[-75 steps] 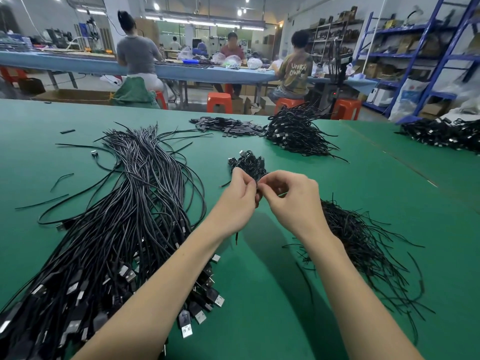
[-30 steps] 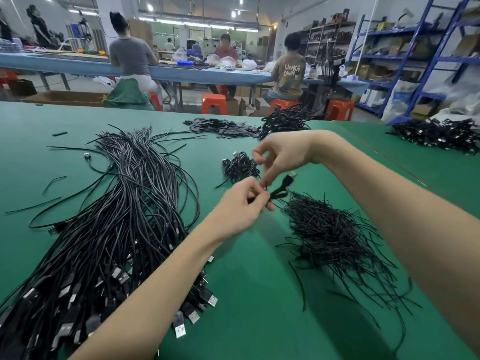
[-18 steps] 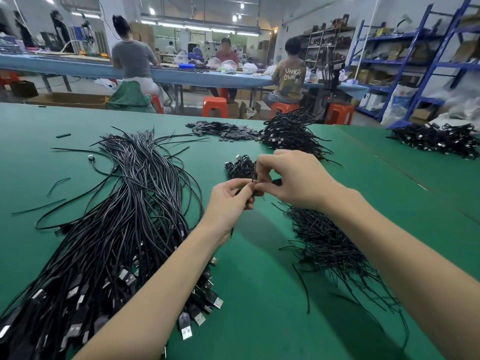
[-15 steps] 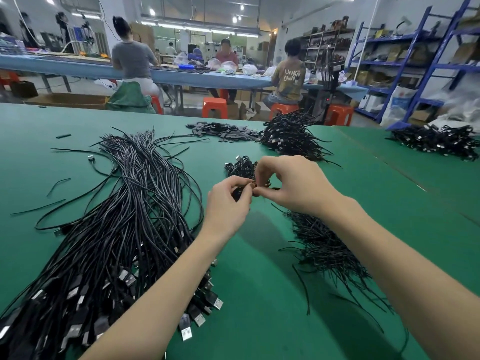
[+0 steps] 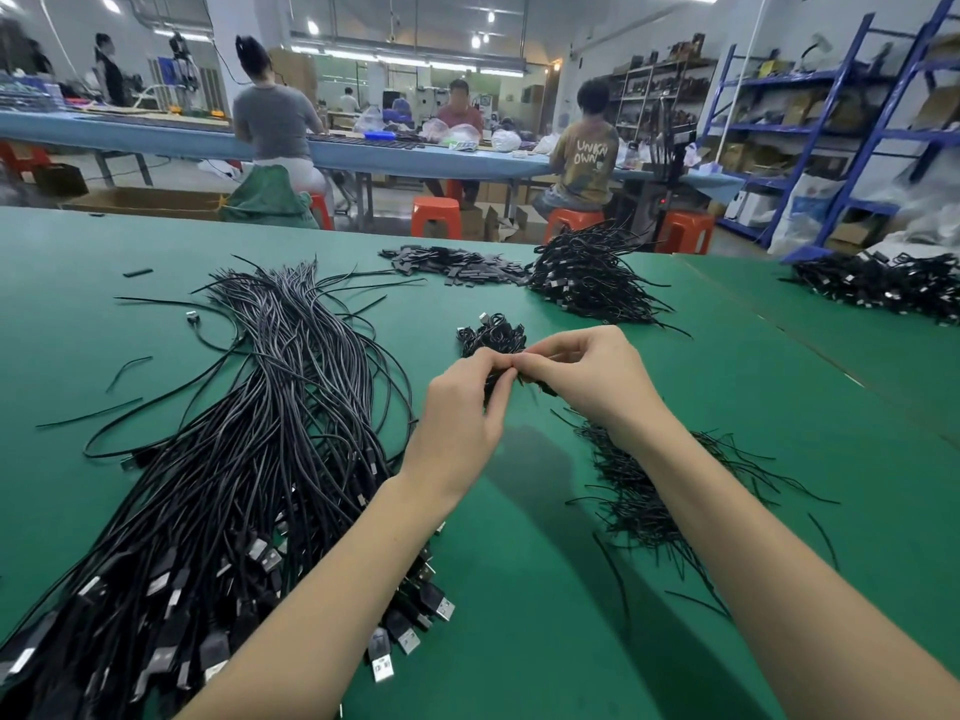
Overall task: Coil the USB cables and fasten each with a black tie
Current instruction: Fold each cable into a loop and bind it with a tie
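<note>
Coiled cable (image 5: 500, 383), orientation hidden by hands

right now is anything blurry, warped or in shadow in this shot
Head view: wide-angle warp bows the blue shelving and the green table edge; the far left background is smeared; both hands, left hand and right hand, look sharp; the forearms throw soft shadows on the table.
</note>
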